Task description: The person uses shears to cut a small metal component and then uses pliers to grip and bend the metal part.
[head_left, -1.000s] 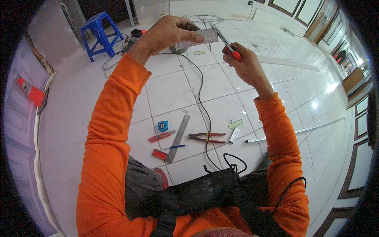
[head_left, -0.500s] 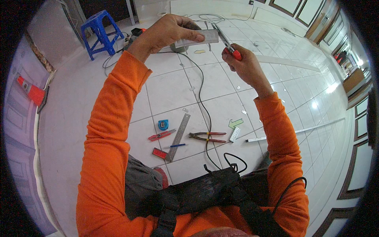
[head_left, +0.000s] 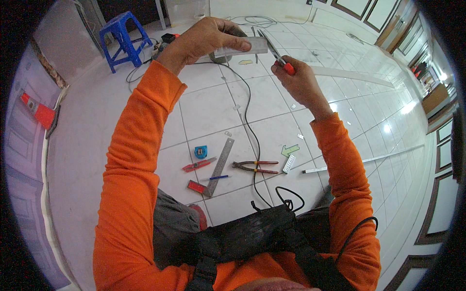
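My left hand (head_left: 208,39) is raised at the top of the view, thumb over a translucent whitish plastic strip (head_left: 258,46). Its fingers curl behind the strip, mostly hidden. Across from it, my right hand (head_left: 298,82) is closed round a red-handled metal cutting tool (head_left: 273,48), which looks like snips or scissors. The tool's long metal part slants up to the left, at the strip's right end; whether it touches the strip I cannot tell. Below on the floor lie red-handled pliers (head_left: 255,167), a try square (head_left: 220,167), a red utility knife (head_left: 198,165) and a blue tape measure (head_left: 200,152).
A black cable (head_left: 248,106) runs over the white tiles. A blue stool (head_left: 125,42) and an orange cone (head_left: 41,112) stand left. A blue pen (head_left: 218,177), a green arrow sign (head_left: 290,149), small plastic scraps and a long white strip (head_left: 359,165) lie on the floor.
My right hand and the tool have shifted slightly left and down beside the strip's end. My left hand has stayed nearly still with the strip.
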Available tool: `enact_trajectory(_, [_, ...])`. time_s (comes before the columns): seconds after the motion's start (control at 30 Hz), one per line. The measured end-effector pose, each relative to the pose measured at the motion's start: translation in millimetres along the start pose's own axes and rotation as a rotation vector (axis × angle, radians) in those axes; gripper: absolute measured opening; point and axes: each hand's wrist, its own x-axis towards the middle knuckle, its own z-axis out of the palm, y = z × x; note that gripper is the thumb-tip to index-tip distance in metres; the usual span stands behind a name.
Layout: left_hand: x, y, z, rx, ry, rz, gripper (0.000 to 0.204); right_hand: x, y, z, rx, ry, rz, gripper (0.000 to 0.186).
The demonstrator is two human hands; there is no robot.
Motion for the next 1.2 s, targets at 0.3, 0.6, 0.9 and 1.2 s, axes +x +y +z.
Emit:
enact_trajectory(0.3, [6, -14, 5, -0.294, 0.090, -0.006, 0.060, 5, 5, 8, 0.172, 0.166, -0.042, 0.038])
enact_trajectory(0.6, [14, -12, 38, -0.698, 0.017, 0.000, 0.057, 0, -6, 1, 0.130, 0.317, -0.165, 0.039])
enact_trajectory(0.9, [15, -3, 41, -0.673, 0.029, 0.037, 0.056, 5, -3, -17, -0.123, 0.475, -0.326, 0.036])
enact_trajectory(1.2, [9, -1, 37, -0.582, 0.014, 0.008, 0.053, -1, -12, -37, -0.388, 0.465, -0.455, 0.031])
